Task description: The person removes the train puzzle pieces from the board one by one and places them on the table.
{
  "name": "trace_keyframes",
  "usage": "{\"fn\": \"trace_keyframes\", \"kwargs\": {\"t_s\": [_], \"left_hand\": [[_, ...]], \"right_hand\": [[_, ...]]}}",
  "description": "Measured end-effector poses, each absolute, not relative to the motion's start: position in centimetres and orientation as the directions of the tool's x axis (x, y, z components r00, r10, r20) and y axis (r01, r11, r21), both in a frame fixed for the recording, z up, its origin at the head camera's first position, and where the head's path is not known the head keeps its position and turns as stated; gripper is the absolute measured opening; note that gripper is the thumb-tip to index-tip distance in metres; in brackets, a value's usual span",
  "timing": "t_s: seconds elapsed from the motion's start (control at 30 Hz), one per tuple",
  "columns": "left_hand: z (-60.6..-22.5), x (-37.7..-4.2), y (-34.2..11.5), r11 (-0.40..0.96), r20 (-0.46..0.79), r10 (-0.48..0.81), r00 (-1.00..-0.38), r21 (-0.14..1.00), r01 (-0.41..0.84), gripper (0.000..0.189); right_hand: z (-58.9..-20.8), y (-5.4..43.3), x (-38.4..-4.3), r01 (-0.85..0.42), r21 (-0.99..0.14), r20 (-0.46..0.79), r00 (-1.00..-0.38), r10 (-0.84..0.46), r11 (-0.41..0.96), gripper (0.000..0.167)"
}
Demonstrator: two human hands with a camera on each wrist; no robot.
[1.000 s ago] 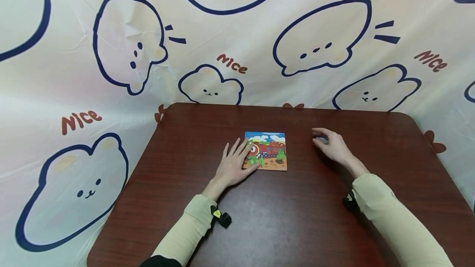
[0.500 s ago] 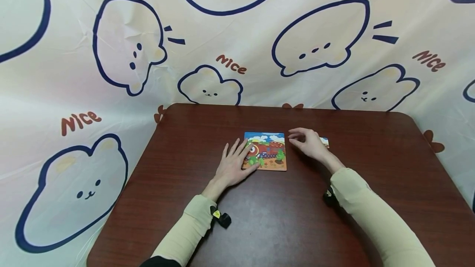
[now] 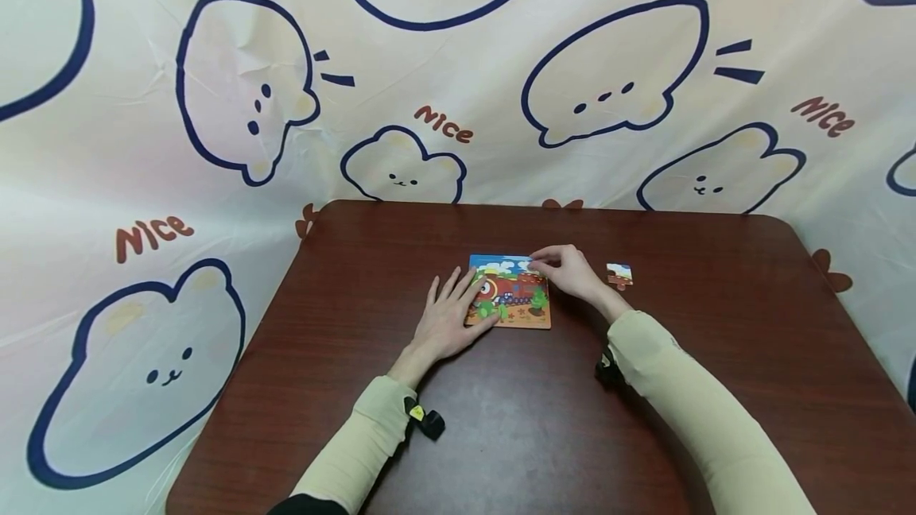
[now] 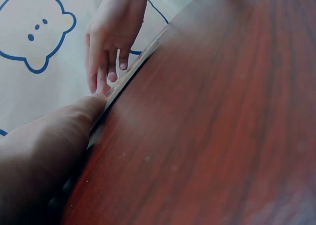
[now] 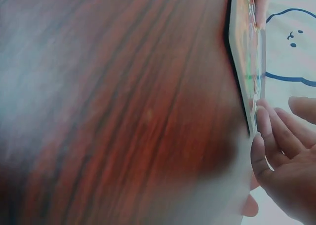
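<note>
A square puzzle board [image 3: 512, 311] with a red train, green bushes and a blue sky lies on the brown table in the head view. My left hand [image 3: 451, 321] rests flat across its left side with fingers spread, covering part of the picture. At the board's upper right corner is my right hand [image 3: 572, 272], thumb and fingertips loosely bent over that corner. The right wrist view has these fingertips [image 5: 261, 109] right at the board's edge, with nothing visible between them. To the right, a small puzzle piece [image 3: 619, 275] with sky and brown parts lies apart from the board.
The dark brown table [image 3: 494, 451] has rounded far corners. Behind it and to the sides hangs a pale cloth [image 3: 494, 62] printed with blue outlined animals. Each wrist carries a small black camera, the left wrist camera [image 3: 431, 424] close above the tabletop.
My right hand has moved left from the small puzzle piece to the board's upper right corner, leaving the piece uncovered on the table. The left hand has stayed on the board.
</note>
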State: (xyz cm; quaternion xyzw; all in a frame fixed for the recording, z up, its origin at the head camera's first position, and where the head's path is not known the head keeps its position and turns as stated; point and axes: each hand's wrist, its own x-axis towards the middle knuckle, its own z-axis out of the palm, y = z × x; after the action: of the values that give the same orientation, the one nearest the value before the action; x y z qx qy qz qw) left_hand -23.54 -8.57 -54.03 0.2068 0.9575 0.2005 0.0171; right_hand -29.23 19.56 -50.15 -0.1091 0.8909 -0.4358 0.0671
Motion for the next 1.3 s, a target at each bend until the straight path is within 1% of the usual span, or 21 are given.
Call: {"fn": "trace_keyframes", "kwargs": {"t_s": [0.13,0.33,0.5,0.6,0.77,0.97,1.13,1.3], "left_hand": [[-54.1,-23.6,-8.6,0.830,0.056,0.404,-0.913,0.397,0.392,0.083],[-54.1,-23.6,-8.8,0.829,0.069,0.406,-0.911,0.392,0.399,0.082],[-54.1,-23.6,-8.8,0.825,0.068,0.410,-0.910,0.398,0.402,0.082],[-54.2,-23.6,-8.8,0.823,0.073,0.412,-0.908,0.399,0.405,0.081],[-54.2,-23.7,-8.8,0.819,0.072,0.415,-0.907,0.405,0.407,0.082],[-54.2,-23.6,-8.8,0.820,0.061,0.413,-0.909,0.410,0.400,0.082],[-54.1,-23.6,-8.8,0.821,0.055,0.414,-0.909,0.408,0.398,0.083],[-54.2,-23.6,-8.8,0.819,0.063,0.413,-0.909,0.411,0.401,0.083]], "right_hand": [[-50.0,19.3,-29.4,-0.091,-0.812,-0.086,-0.959,-0.271,0.577,0.040],[-49.4,18.6,-29.6,0.072,-0.849,-0.236,-0.937,-0.255,0.523,0.049],[-49.2,18.0,-29.6,0.130,-0.843,-0.283,-0.932,-0.225,0.523,0.055],[-49.2,17.6,-29.5,0.109,-0.839,-0.268,-0.936,-0.229,0.533,0.055],[-49.6,17.1,-29.2,0.037,-0.836,-0.212,-0.942,-0.260,0.547,0.052],[-50.0,16.6,-29.0,-0.001,-0.835,-0.155,-0.959,-0.237,0.550,0.048],[-50.6,16.2,-28.8,-0.117,-0.784,-0.033,-0.973,-0.229,0.609,0.045],[-51.1,15.5,-28.5,-0.167,-0.732,0.028,-0.976,-0.215,0.660,0.047]]}}
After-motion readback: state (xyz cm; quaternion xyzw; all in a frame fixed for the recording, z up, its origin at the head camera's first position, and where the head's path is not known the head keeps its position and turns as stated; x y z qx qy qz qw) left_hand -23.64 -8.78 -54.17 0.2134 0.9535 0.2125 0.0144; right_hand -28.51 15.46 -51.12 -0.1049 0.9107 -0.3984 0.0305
